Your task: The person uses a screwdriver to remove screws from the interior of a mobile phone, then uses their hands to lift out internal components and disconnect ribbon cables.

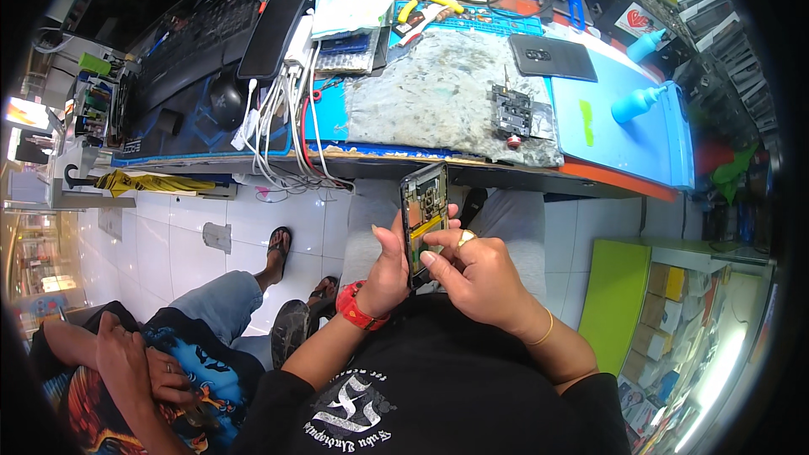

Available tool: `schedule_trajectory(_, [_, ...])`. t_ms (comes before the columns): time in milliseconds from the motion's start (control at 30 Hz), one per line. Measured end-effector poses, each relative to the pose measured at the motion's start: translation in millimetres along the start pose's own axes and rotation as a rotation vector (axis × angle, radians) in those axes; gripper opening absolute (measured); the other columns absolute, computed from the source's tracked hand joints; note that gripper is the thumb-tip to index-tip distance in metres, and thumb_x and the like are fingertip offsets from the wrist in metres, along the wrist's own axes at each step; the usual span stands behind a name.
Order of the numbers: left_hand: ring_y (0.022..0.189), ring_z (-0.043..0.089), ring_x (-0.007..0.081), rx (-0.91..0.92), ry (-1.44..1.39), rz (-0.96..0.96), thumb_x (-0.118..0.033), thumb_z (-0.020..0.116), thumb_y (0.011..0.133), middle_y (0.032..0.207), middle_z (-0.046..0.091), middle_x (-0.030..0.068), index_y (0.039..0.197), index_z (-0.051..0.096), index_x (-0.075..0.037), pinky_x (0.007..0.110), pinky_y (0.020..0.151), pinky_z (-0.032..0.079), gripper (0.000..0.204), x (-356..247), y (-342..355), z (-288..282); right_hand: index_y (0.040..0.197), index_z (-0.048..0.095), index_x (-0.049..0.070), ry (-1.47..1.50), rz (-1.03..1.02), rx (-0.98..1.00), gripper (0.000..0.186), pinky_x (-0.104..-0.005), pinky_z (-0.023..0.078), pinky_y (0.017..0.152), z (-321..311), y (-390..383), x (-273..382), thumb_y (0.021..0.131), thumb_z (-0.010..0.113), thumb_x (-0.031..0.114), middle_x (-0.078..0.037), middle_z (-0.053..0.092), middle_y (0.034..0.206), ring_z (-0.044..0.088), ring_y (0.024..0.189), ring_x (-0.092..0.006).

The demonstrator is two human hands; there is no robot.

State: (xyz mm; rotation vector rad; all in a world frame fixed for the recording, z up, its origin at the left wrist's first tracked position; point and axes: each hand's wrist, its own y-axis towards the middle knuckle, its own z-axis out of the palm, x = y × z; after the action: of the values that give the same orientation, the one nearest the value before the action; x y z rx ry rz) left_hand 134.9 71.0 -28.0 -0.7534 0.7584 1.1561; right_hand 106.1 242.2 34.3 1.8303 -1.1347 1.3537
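Observation:
An opened phone (424, 211) with its back cover off shows a yellow part and circuit boards inside. My left hand (388, 270) grips it along its left edge, thumb raised beside it; a red watch sits on that wrist. My right hand (472, 274), with a gold ring and bracelet, presses fingertips on the phone's lower inside and holds its right edge. The phone is held over my lap, just below the workbench edge (506, 170).
The workbench holds a worn grey mat (438, 93), a small black fixture (511, 111), a dark phone cover (552, 57), two blue squeeze bottles (636, 104), white cables (278, 118) and a keyboard (190, 42). Another person (143, 362) sits at my left, hands folded. Shelves with boxes (666, 320) stand right.

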Motion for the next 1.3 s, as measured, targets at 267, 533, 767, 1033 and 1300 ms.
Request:
schedule_trajectory(267, [0.15, 0.054, 0.0322, -0.036, 0.019, 0.035, -0.094, 0.027, 0.095, 0.167, 0.047, 0.0221, 0.171, 0.026, -0.003, 0.05, 0.121, 0.05, 0.118, 4, -2, 3, 0.118, 0.077, -0.003, 0.008, -0.109, -0.118, 0.023, -0.0383, 0.06, 0.066, 15, -6, -4, 0.097, 0.079, 0.007, -0.017, 0.078, 0.089, 0.078, 0.074, -0.0297])
schedule_trajectory(533, [0.15, 0.053, 0.031, -0.04, 0.111, 0.049, -0.097, 0.029, 0.092, 0.168, 0.047, 0.0202, 0.17, 0.027, -0.002, 0.049, 0.122, 0.048, 0.123, 8, -3, 4, 0.106, 0.074, -0.003, 0.139, 0.022, -0.092, 0.011, -0.0313, 0.057, 0.069, 22, -5, -9, 0.101, 0.078, 0.006, -0.01, 0.076, 0.091, 0.07, 0.076, -0.0146])
schedule_trajectory(767, [0.149, 0.054, 0.03, -0.078, 0.12, 0.074, -0.099, 0.026, 0.09, 0.167, 0.049, 0.0192, 0.17, 0.028, -0.002, 0.049, 0.123, 0.047, 0.125, 9, -1, 7, 0.102, 0.074, -0.003, -0.067, -0.223, -0.123, 0.008, -0.0437, 0.059, 0.079, 14, 0, -9, 0.1, 0.073, 0.005, -0.015, 0.077, 0.097, 0.075, 0.083, -0.0328])
schedule_trajectory(1033, [0.147, 0.056, 0.0309, -0.097, 0.111, 0.049, -0.098, 0.023, 0.092, 0.165, 0.05, 0.0199, 0.169, 0.031, -0.003, 0.049, 0.121, 0.049, 0.123, 7, -1, 4, 0.109, 0.075, -0.003, 0.147, 0.058, -0.028, 0.011, -0.0445, 0.061, 0.081, 11, -2, 0, 0.1, 0.07, 0.002, -0.017, 0.078, 0.099, 0.078, 0.091, -0.0352])
schedule_trajectory(1300, [0.147, 0.057, 0.0329, -0.12, 0.042, 0.066, -0.098, 0.023, 0.093, 0.165, 0.051, 0.021, 0.169, 0.031, -0.003, 0.05, 0.124, 0.045, 0.122, 12, 0, 5, 0.106, 0.076, 0.002, -0.102, -0.268, -0.067, 0.014, -0.0454, 0.059, 0.08, 10, 4, -13, 0.093, 0.075, -0.001, -0.015, 0.073, 0.099, 0.074, 0.09, -0.037])
